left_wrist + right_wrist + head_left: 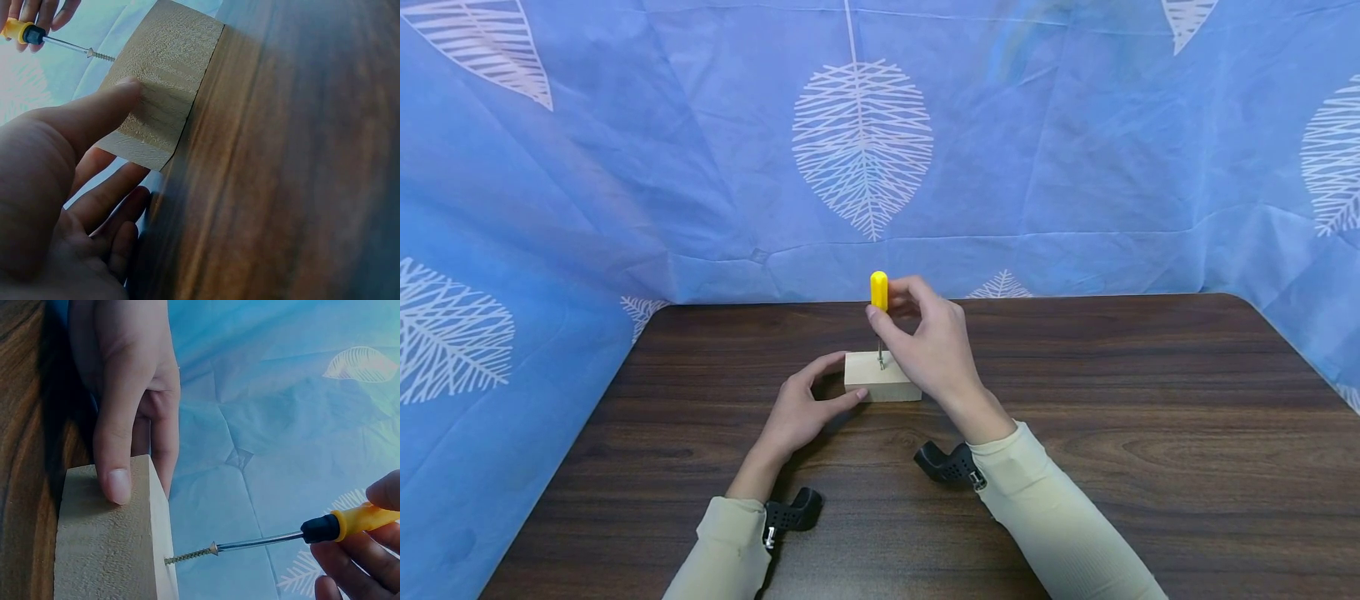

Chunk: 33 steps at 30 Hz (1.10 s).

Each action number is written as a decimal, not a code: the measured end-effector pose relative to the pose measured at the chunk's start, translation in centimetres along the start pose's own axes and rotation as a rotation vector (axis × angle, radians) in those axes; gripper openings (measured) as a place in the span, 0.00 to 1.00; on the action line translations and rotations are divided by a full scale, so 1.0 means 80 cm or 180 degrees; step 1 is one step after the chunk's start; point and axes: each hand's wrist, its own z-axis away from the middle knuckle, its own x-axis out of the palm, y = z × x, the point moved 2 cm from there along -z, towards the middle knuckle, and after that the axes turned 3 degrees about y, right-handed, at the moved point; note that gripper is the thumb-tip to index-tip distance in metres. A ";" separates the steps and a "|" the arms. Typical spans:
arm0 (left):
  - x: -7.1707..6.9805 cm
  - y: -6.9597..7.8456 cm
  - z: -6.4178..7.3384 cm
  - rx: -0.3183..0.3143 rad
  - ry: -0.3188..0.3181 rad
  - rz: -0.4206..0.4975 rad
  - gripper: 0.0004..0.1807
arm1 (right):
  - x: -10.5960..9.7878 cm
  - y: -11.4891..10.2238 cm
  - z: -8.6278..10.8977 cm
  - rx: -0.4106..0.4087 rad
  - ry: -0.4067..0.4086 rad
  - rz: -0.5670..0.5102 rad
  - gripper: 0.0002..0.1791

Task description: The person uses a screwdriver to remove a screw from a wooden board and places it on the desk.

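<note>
A pale, rectangular wooden block (pixel 883 390) lies on a dark brown, wood-grained desk (pixel 1120 508). At the block's left end, the left hand (pixel 797 408) grips it: the thumb presses on the face nearest the person, and the index finger reaches round to the far side. In the left wrist view the other fingers of this hand curl beside the block's end.

A small metal screw (pixel 190 555) with a flared head stands in the block's upper face, its tip at the wood and most of its thread showing outside it. In line above the block and screw is a screwdriver with a rounded yellow handle (pixel 879 287), a black collar (pixel 319 529) and a slim silvery shaft (pixel 262 541), whose end meets the screw's head. The right hand (pixel 936 346), above the block and to its right, pinches the yellow handle between thumb and fingers.

Both forearms come in from the person's side of the block, in cream, long sleeves (pixel 1060 517). A black, perforated wrist mount (pixel 796 510) sits at each cuff, nearer the person than the block. Beyond the block and the desk's far edge hangs blue, creased fabric (pixel 700 167) printed with white leaf outlines (pixel 862 142).
</note>
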 end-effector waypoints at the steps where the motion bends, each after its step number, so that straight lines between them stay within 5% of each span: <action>1: 0.000 0.000 0.000 0.0004 0.0000 -0.0003 0.39 | 0.000 0.000 0.000 -0.0005 0.0005 -0.0001 0.13; 23: -0.001 -0.002 0.001 0.0078 -0.0020 0.0080 0.37 | 0.002 -0.002 -0.002 0.0176 -0.0019 -0.0108 0.11; 33: 0.001 -0.002 -0.001 0.0087 -0.0015 0.0047 0.37 | 0.001 -0.003 -0.001 0.0063 0.0008 -0.0010 0.12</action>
